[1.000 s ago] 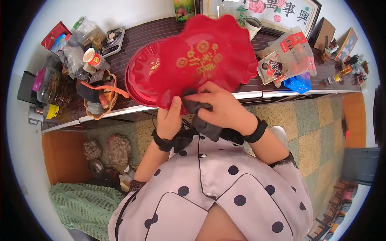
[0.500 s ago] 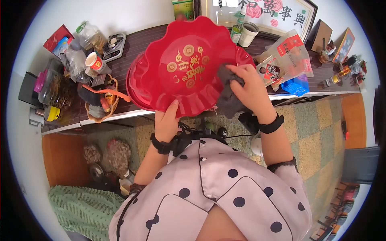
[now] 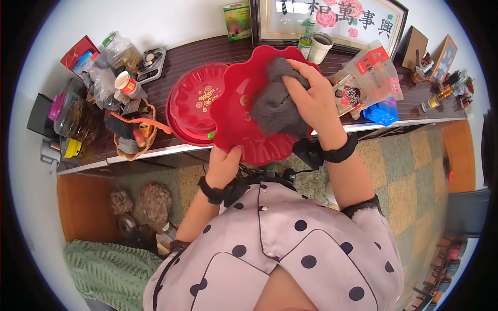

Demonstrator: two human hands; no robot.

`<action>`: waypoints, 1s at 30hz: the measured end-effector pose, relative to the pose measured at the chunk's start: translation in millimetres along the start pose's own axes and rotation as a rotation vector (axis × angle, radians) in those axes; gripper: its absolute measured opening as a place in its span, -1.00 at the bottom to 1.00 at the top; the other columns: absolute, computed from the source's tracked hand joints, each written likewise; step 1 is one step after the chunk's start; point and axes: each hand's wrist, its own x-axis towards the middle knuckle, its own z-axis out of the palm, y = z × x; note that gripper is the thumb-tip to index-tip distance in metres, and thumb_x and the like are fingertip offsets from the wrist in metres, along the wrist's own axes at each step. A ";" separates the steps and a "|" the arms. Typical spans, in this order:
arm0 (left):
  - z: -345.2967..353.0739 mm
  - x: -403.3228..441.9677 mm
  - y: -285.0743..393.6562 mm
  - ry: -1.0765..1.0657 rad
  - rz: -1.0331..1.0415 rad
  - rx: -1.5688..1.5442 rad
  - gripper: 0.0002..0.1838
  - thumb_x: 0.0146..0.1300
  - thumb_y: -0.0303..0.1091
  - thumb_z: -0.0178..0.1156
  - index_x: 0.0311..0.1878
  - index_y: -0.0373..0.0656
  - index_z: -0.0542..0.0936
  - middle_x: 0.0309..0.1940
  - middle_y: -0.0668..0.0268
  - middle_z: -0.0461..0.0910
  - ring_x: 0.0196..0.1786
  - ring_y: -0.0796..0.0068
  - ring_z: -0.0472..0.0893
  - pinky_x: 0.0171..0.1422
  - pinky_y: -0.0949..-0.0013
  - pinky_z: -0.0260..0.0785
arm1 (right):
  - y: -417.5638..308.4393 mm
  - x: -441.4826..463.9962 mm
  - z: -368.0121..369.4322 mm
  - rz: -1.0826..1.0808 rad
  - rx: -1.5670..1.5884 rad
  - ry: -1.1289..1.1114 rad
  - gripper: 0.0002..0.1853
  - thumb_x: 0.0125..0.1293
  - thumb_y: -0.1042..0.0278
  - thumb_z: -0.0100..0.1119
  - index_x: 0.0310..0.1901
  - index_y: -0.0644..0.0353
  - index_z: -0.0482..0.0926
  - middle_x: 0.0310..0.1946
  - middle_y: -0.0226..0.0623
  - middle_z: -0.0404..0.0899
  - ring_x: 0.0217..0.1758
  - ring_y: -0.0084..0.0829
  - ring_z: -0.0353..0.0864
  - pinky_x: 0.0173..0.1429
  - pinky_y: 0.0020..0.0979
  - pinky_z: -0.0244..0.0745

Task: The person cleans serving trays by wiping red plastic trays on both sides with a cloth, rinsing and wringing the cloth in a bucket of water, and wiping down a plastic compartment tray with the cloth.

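Note:
A red tray with a wavy rim point(image 3: 236, 137) is held up over the edge of the dark counter. My left hand point(image 3: 224, 165) grips its near rim, thumb on the inside. In my right hand point(image 3: 317, 101) is a bunched dark grey cloth point(image 3: 280, 101), pressed against the tray's inner face and covering much of it. Behind and to the left, a second red tray with gold lettering point(image 3: 194, 98) rests on the counter, partly hidden by the held one.
On the counter's left stand a wicker basket point(image 3: 150, 140), a paper cup point(image 3: 126, 83) and a scale point(image 3: 152, 65). To the right lie a clear food bag point(image 3: 365, 75) and a blue packet point(image 3: 382, 113). A framed calligraphy piece point(image 3: 376, 23) leans at the back.
The held tray has moved down and right, uncovering more of the tray behind it. My right hand has brought the cloth from the rim over the tray's middle.

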 end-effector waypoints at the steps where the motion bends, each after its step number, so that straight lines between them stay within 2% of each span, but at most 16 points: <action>1: 1.6 -1.0 2.8 -0.038 0.073 0.167 -0.58 0.22 -0.62 -0.04 0.18 -0.34 0.41 0.08 0.20 0.52 0.09 0.42 0.51 0.20 0.37 0.34 | -10.2 -2.4 4.7 -0.072 0.019 -0.005 -0.64 0.20 0.40 0.19 0.04 0.28 0.56 -0.09 -0.06 0.59 0.00 -0.17 0.60 0.11 -0.32 0.46; 2: 2.3 -1.5 4.0 -0.074 0.146 0.333 -0.57 0.18 -0.63 -0.05 0.16 -0.35 0.42 0.06 0.21 0.52 0.08 0.44 0.50 0.20 0.39 0.32 | -14.0 -3.4 10.5 -0.074 0.023 -0.008 -0.64 0.20 0.40 0.19 0.04 0.28 0.56 -0.09 -0.06 0.59 0.00 -0.17 0.60 0.11 -0.32 0.46; 5: -0.9 0.2 -5.0 -0.070 0.166 0.293 -0.53 0.14 -0.64 -0.08 0.18 -0.35 0.40 0.05 0.20 0.52 0.07 0.43 0.49 0.21 0.38 0.29 | -19.2 -7.4 20.3 -0.349 -0.121 -0.098 -0.63 0.17 0.43 0.19 0.05 0.22 0.56 -0.10 -0.07 0.55 -0.03 -0.08 0.56 0.06 -0.26 0.48; 9: 6.6 0.3 4.8 -0.053 0.161 0.222 -0.50 0.15 -0.65 -0.10 0.22 -0.36 0.37 0.09 0.19 0.50 0.12 0.40 0.47 0.26 0.35 0.27 | -32.7 -22.6 32.9 -0.299 -0.114 -0.141 -0.61 0.16 0.46 0.19 0.07 0.20 0.56 -0.05 -0.08 0.53 -0.04 -0.11 0.57 0.04 -0.28 0.49; 11: 6.4 0.6 2.3 -0.003 0.323 0.374 -0.34 0.08 -0.74 -0.15 0.35 -0.34 0.24 0.08 0.11 0.50 0.10 0.35 0.51 0.20 0.37 0.33 | -37.3 -19.1 26.8 -0.316 -0.090 -0.129 -0.61 0.15 0.48 0.19 0.07 0.20 0.56 -0.05 -0.09 0.53 -0.04 -0.11 0.57 0.04 -0.29 0.49; 15: 8.2 5.9 18.9 -0.125 0.243 0.198 -0.36 0.10 -0.73 -0.15 0.35 -0.35 0.25 0.17 0.07 0.46 0.24 0.31 0.44 0.32 0.33 0.25 | -55.0 -13.0 21.1 -0.358 -0.037 -0.055 -0.60 0.14 0.50 0.20 0.07 0.21 0.57 -0.06 -0.10 0.53 -0.05 -0.12 0.57 0.03 -0.33 0.49; 19: 7.9 6.0 21.0 -0.150 0.277 0.200 -0.35 0.09 -0.74 -0.16 0.35 -0.34 0.26 0.20 0.05 0.44 0.28 0.28 0.41 0.37 0.32 0.20 | -39.5 -19.5 29.7 -0.370 -0.061 -0.018 -0.61 0.15 0.49 0.19 0.06 0.24 0.56 -0.06 -0.09 0.52 -0.03 -0.10 0.57 0.03 -0.32 0.49; 21: 6.4 1.8 18.0 -0.096 0.189 0.241 -0.35 0.08 -0.77 -0.16 0.34 -0.34 0.26 0.21 0.05 0.43 0.28 0.26 0.41 0.39 0.30 0.18 | -29.0 -34.4 32.6 -0.228 -0.184 -0.144 -0.61 0.15 0.48 0.17 0.06 0.25 0.56 -0.05 -0.09 0.51 -0.03 -0.08 0.56 0.01 -0.30 0.50; 22: 5.6 0.1 15.2 -0.078 0.156 0.254 -0.34 0.08 -0.78 -0.16 0.34 -0.33 0.26 0.22 0.05 0.42 0.28 0.25 0.42 0.39 0.30 0.17 | -25.1 -40.7 35.8 -0.224 -0.183 -0.148 -0.61 0.15 0.48 0.17 0.06 0.25 0.56 -0.05 -0.09 0.51 -0.03 -0.08 0.56 0.01 -0.30 0.50; 24: 5.4 7.8 1.6 -0.097 0.275 0.289 -0.31 0.06 -0.78 -0.16 0.37 -0.32 0.22 0.25 0.05 0.39 0.30 0.24 0.41 0.40 0.27 0.19 | -18.1 -46.6 41.1 -0.174 -0.204 -0.244 -0.61 0.14 0.48 0.16 0.06 0.25 0.56 -0.05 -0.09 0.51 -0.04 -0.06 0.56 0.00 -0.27 0.51; 27: 7.5 12.8 -3.6 -0.137 0.219 0.202 -0.32 0.09 -0.74 -0.08 0.37 -0.28 0.21 0.25 0.08 0.39 0.31 0.28 0.40 0.38 0.28 0.22 | -23.8 -45.7 41.4 -0.230 -0.117 -0.279 -0.59 0.12 0.50 0.16 0.06 0.23 0.56 -0.05 -0.09 0.50 -0.06 -0.09 0.56 0.00 -0.27 0.51; 30: 4.7 11.4 6.6 -0.226 0.158 0.291 -0.38 0.15 -0.69 0.02 0.33 -0.24 0.25 0.18 0.11 0.45 0.26 0.31 0.45 0.36 0.30 0.25 | -44.4 -41.9 37.0 -0.310 -0.029 -0.297 -0.58 0.10 0.52 0.16 0.06 0.21 0.57 -0.03 -0.12 0.50 -0.04 -0.12 0.56 0.03 -0.27 0.51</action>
